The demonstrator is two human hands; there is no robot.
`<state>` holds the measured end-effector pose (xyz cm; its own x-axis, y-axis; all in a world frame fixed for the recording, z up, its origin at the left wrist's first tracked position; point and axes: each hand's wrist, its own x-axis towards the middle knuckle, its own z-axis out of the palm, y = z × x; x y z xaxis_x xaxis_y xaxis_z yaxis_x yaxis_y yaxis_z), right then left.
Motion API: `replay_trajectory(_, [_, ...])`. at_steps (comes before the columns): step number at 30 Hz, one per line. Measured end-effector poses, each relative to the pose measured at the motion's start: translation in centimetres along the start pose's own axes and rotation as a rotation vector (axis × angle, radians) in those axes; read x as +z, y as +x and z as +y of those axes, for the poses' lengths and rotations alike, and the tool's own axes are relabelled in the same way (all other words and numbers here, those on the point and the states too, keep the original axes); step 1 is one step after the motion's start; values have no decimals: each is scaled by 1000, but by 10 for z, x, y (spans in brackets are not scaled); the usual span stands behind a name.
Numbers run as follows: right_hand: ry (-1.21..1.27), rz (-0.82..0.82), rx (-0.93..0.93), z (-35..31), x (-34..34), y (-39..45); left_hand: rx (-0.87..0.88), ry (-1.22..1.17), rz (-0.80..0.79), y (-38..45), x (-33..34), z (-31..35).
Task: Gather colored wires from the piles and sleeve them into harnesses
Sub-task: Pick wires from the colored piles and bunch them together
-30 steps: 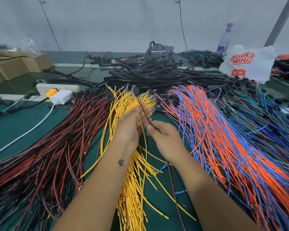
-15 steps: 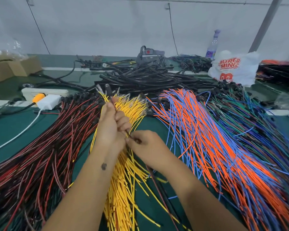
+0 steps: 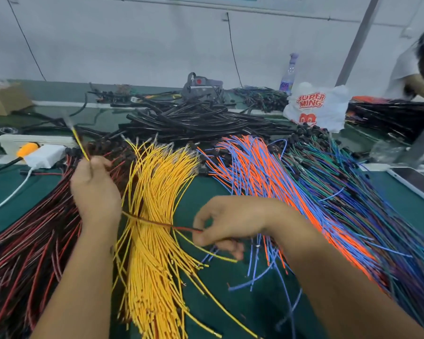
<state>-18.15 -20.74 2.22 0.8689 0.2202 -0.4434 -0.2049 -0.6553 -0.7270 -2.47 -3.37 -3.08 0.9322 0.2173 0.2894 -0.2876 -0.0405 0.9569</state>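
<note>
Gathering: my left hand grips the wires' heads, right hand pinches their tails (blurred); next, a sleeve.

We counted four wire piles, one sleeve heap, one bag, one bottle, perhaps one charger.

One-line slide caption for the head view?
Left hand and right hand stretch gathered wires across the yellow wire pile on the green table.
</note>
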Motion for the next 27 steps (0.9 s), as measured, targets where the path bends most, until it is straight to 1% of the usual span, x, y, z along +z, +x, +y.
replay_trajectory(2, [17, -159, 63, -2, -14, -15, 106, 259, 24, 1, -3, 0])
replay_trajectory(3, [42, -173, 79, -3, -21, -20, 92, 283, -17, 0, 1, 2])
replay_trajectory(4, [58, -125, 83, -1, -26, -21, -11, 178, -102, -1, 5, 6])
replay_trajectory(5, [63, -17, 76, 1, -32, -20, -206, -68, -244, -2, 8, 12])
replay_trajectory(6, [64, 140, 64, 5, -37, -16, -452, -416, -439, -2, 10, 18])
replay_trajectory(7, [63, 318, 54, 11, -42, -9, -678, -713, -632, -4, 11, 22])
replay_trajectory(8, [44, 486, 49, 17, -46, -1, -816, -876, -784, -6, 11, 24])
replay_trajectory(9, [5, 623, 49, 24, -48, 9, -868, -919, -867, -12, 12, 24])
replay_trajectory(10, [-39, 715, 55, 30, -49, 19, -877, -890, -894, -19, 16, 23])
replay_trajectory(11, [-73, 763, 66, 36, -47, 30, -867, -811, -871, -25, 21, 22])
replay_trajectory(14, [-236, 796, 115, 50, -36, 54, -700, -540, -721, -40, 37, 20])
replay_trajectory(16, [-409, 848, 146, 56, -30, 65, -608, -426, -691, -46, 43, 21])
replay_trajectory(18, [-519, 903, 175, 59, -26, 72, -534, -329, -687, -50, 46, 22])
replay_trajectory(21, [-604, 931, 224, 56, -23, 77, -492, -280, -688, -54, 47, 23])
replay_trajectory(25, [-680, 907, 317, 48, -26, 82, -482, -319, -681, -53, 46, 21])
replay_trajectory(27, [-762, 948, 350, 46, -26, 84, -477, -329, -681, -52, 46, 20])
